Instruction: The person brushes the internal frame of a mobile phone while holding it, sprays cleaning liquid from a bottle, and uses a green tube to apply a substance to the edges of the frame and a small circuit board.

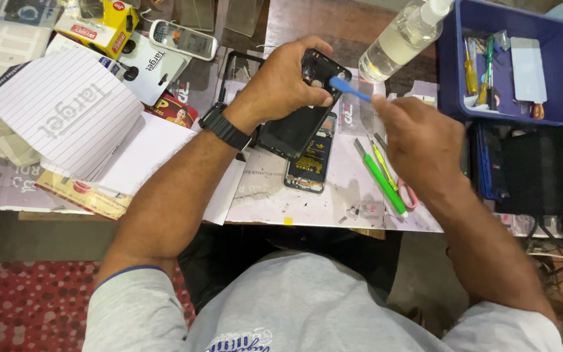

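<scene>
Left hand [281, 81] clamps the black phone shell [304, 104]; right hand [418, 140] pinches a blue pry tool [348, 90] against its upper end; an opened phone [310, 160] lies just below the shell on the desk [275, 195].

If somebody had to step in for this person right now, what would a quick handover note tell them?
Left hand: grips the black phone back panel, raised off the table.
Right hand: holds a blue pry tool, tip at the panel's upper end.
Opened phone body lies on the table beneath; green tool beside it; spray bottle and blue tray beyond.
Done: panel is off the phone body.
Left: work on the panel appears unfinished.
</scene>
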